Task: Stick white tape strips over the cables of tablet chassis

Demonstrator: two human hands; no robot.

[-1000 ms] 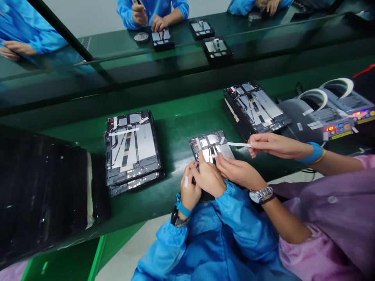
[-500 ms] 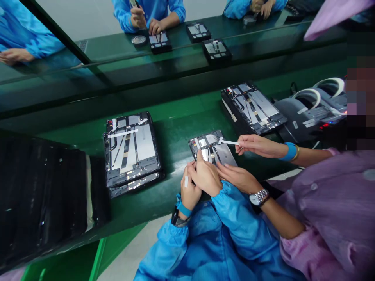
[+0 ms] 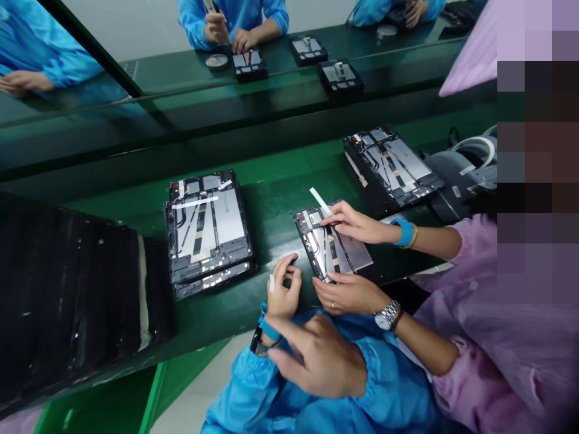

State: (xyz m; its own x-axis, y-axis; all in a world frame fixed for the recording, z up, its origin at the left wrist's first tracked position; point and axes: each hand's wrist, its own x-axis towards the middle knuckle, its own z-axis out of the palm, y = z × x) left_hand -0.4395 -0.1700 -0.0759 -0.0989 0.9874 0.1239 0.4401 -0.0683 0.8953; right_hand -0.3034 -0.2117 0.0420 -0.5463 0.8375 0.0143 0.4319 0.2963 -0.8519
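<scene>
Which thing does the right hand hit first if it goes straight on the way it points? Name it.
The right hand points left, so its fingers would probably meet the blue wristband on the left hand first, though depth is unclear here.

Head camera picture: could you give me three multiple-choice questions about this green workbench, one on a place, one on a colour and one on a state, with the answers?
1. Where is the pink-sleeved co-worker's hand holding a white strip?
A. Over the tablet at the middle of the bench
B. On the stack of tablets to the left
C. On the black padding at the far left

2. What colour is the band on that wrist?
A. Red
B. Blue
C. Yellow

3. How does that tablet lie?
A. Closed, with a smooth cover up
B. Standing on its edge
C. Flat with its back open

Answers:
1. A, because the fingertips reach over the tablet's upper part.
2. B, because the band shows plainly blue.
3. C, because metal plates and ribbon cables show on the green workbench.
</scene>
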